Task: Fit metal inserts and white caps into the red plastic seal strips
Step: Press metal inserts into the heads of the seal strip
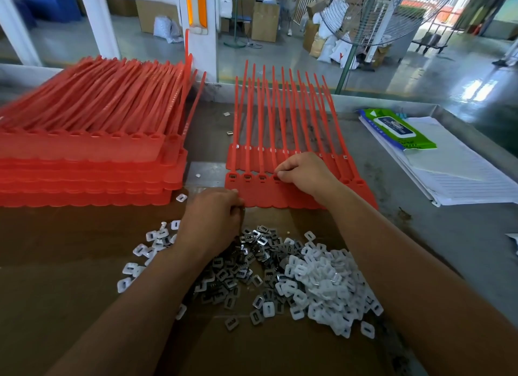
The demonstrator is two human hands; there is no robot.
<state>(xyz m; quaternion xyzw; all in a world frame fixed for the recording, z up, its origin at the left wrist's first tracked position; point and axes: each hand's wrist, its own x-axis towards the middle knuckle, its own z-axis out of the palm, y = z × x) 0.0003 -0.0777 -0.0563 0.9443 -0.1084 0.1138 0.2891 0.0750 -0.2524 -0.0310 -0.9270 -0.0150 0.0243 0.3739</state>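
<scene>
Fingers of my right hand (304, 172) are pinched together over the fourth socket of the red seal strips (263, 192), lying flat on the table (448, 235); what they pinch is hidden. My left hand (213, 221) is curled at the sheet's near edge, contents unclear. Metal inserts (238, 269) and white caps (328, 288) are heaped just before me.

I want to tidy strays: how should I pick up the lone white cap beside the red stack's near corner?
Pinch the lone white cap by two opposite outer edges, coming from above: it lies flat, slot up, apart from the others.
</scene>
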